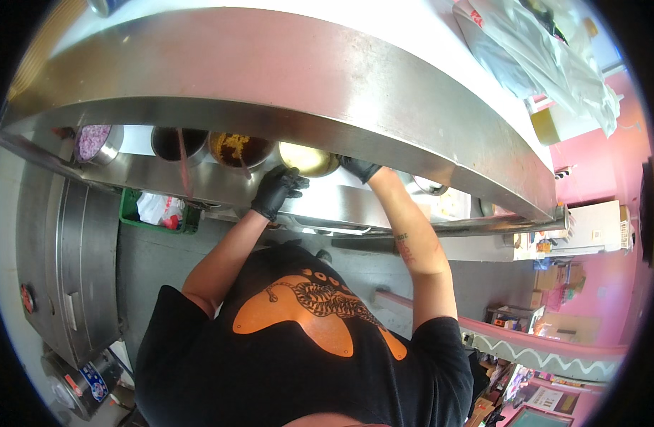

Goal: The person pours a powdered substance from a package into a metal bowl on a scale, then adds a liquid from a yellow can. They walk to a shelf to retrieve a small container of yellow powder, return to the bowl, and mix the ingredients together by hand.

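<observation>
A round metal bowl [308,160] with a pale yellow inside sits under the front edge of a steel overshelf [284,64]. My right hand [361,167], in a black glove, is at the bowl's right rim and appears to grip it; its fingertips are partly hidden. At the bowl's near left side is my left hand [277,193], also black-gloved, with fingers apart and nothing seen in it. Whether it touches the bowl is unclear. Left of the bowl stands a pot of dark red-brown liquid [257,152] with yellow bits floating and a utensil handle [245,169] sticking out.
Farther left are a dark pot [166,145] with a long reddish handle [184,165] across it and a metal container of chopped purple onion [93,142]. A green crate [126,213] holds plastic bags below. Steel cabinets [86,267] stand left; a white plastic bag [524,58] rests above.
</observation>
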Motion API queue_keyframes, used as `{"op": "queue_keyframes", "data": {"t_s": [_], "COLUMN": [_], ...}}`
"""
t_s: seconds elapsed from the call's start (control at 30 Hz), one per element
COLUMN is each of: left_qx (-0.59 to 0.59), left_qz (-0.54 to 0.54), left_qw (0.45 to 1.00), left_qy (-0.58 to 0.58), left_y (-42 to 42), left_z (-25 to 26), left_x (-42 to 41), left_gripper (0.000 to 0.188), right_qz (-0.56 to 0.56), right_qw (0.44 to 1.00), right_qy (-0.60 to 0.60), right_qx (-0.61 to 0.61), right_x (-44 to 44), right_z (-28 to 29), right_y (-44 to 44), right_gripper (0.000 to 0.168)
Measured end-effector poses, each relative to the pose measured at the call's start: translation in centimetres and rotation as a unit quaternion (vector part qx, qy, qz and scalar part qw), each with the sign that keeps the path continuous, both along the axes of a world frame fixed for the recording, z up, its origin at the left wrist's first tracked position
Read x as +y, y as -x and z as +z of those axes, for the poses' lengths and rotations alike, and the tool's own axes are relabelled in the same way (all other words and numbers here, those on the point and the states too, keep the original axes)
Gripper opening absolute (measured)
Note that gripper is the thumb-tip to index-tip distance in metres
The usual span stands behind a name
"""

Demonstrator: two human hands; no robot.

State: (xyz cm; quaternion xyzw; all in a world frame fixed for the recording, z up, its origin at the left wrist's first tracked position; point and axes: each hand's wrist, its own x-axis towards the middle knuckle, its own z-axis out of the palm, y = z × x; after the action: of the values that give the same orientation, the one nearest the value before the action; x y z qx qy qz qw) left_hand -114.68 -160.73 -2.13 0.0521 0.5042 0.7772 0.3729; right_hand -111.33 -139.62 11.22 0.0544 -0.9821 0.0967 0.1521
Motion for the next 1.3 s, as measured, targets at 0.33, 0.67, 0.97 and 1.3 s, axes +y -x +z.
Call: {"op": "queue_keyframes", "data": {"t_s": [0.33, 0.67, 0.97, 1.3], "left_qx": [0.019, 0.012, 0.022, 0.016], "left_qz": [-0.007, -0.013, -0.016, -0.012], "left_qw": [1.0, 1.0, 1.0, 1.0], "left_qy": [0.006, -0.001, 0.008, -0.02], "left_y": [-0.1, 0.4, 0.1, 0.2], "left_z": [0.4, -1.2, 0.0, -0.3], "left_x": [-0.1, 0.0, -0.1, -0.1], "left_gripper": [0.023, 0.024, 0.023, 0.021], "right_qz": [0.126, 0.016, 0.044, -0.031], "right_qw": [0.971, 0.998, 0.976, 0.996], "right_qy": [0.19, 0.023, 0.206, 0.086], "right_qx": [-0.076, 0.052, -0.057, 0.016], "right_x": [0.5, 1.3, 2.9, 0.5], "right_z": [-2.2, -1.6, -3.7, -2.4], "right_y": [-3.0, -2.7, -2.1, -1.0], "right_gripper": [0.021, 0.018, 0.024, 0.028]}}
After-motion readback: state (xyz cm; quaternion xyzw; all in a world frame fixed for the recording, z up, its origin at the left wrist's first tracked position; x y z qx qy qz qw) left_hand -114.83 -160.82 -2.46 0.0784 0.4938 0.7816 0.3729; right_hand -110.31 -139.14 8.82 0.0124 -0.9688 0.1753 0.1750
